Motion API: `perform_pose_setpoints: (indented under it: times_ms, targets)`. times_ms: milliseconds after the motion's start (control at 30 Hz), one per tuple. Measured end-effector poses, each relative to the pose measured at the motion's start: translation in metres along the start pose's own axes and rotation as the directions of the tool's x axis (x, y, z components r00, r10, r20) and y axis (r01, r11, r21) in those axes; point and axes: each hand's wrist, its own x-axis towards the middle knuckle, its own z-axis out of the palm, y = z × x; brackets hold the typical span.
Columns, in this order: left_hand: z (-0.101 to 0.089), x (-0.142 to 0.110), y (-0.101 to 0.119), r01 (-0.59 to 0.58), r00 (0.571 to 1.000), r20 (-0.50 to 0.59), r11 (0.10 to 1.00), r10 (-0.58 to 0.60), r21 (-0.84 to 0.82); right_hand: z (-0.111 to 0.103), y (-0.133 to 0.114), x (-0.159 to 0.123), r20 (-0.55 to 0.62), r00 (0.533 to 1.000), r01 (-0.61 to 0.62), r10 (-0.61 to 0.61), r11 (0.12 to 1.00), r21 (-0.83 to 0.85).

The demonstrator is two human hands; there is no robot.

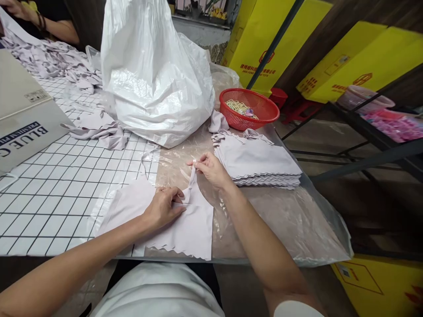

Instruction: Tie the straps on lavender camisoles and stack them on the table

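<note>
A pale lilac garment with thin straps and a wavy hem, like a camisole top, lies flat at the table's front edge. My right hand pinches the upper end of one strap and holds it raised off the cloth. My left hand rests on the garment near the foot of that strap, thumb and fingers closed on the cloth there. The other strap lies loose toward the back left. Right of my right hand is a neat stack of similar garments.
Behind stands a big white plastic bag, with a red basket of pale bands at its right. A carton and loose lilac garments lie left. Across the table a person's arm shows. A dark metal rack stands right.
</note>
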Motion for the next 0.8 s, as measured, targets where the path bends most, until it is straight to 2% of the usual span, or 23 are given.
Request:
perform_pose_setpoints:
  times_ms: [100, 133, 200, 267, 333, 433, 533, 633, 733, 800]
  targets:
    - [0.008, 0.000, 0.009, -0.025, 0.999, -0.030, 0.993, 0.028, 0.117, -0.004, 0.007, 0.013, -0.055, 0.998, -0.033, 0.016, 0.950, -0.310]
    - [0.010, 0.000, 0.012, -0.036, 0.998, -0.042, 0.986, 0.044, 0.163, -0.005, 0.009, 0.016, -0.085, 0.996, -0.041, 0.003, 0.890, -0.454]
    - [0.011, -0.002, 0.015, -0.070, 0.995, -0.057, 0.966, 0.087, 0.248, -0.007, 0.011, 0.018, -0.137, 0.990, -0.068, -0.042, 0.707, -0.704]
    - [0.005, -0.006, 0.011, -0.116, 0.987, -0.070, 0.943, 0.144, 0.312, -0.007, 0.010, 0.019, -0.166, 0.982, -0.090, -0.092, 0.546, -0.833]
    - [-0.010, -0.013, -0.002, -0.155, 0.973, -0.106, 0.921, 0.205, 0.357, -0.006, 0.008, 0.019, -0.162, 0.976, -0.074, -0.144, 0.479, -0.875]
    - [-0.045, -0.031, -0.035, -0.125, 0.947, -0.211, 0.885, 0.241, 0.449, 0.005, 0.006, 0.016, -0.077, 0.960, 0.068, -0.268, 0.490, -0.869]
    - [-0.078, -0.052, -0.069, -0.013, 0.916, -0.335, 0.851, 0.220, 0.524, 0.025, 0.013, 0.008, 0.071, 0.917, 0.274, -0.392, 0.491, -0.827]
    - [-0.098, -0.065, -0.089, 0.018, 0.895, -0.384, 0.842, 0.227, 0.540, 0.041, 0.026, 0.004, 0.244, 0.880, 0.420, -0.407, 0.429, -0.800]
    - [-0.107, -0.058, -0.093, 0.001, 0.900, -0.375, 0.858, 0.223, 0.513, 0.051, 0.030, 0.010, 0.268, 0.873, 0.439, -0.406, 0.417, -0.796]
    - [-0.109, -0.043, -0.090, 0.031, 0.912, -0.373, 0.880, 0.169, 0.475, 0.059, 0.027, 0.019, 0.222, 0.894, 0.407, -0.390, 0.496, -0.767]
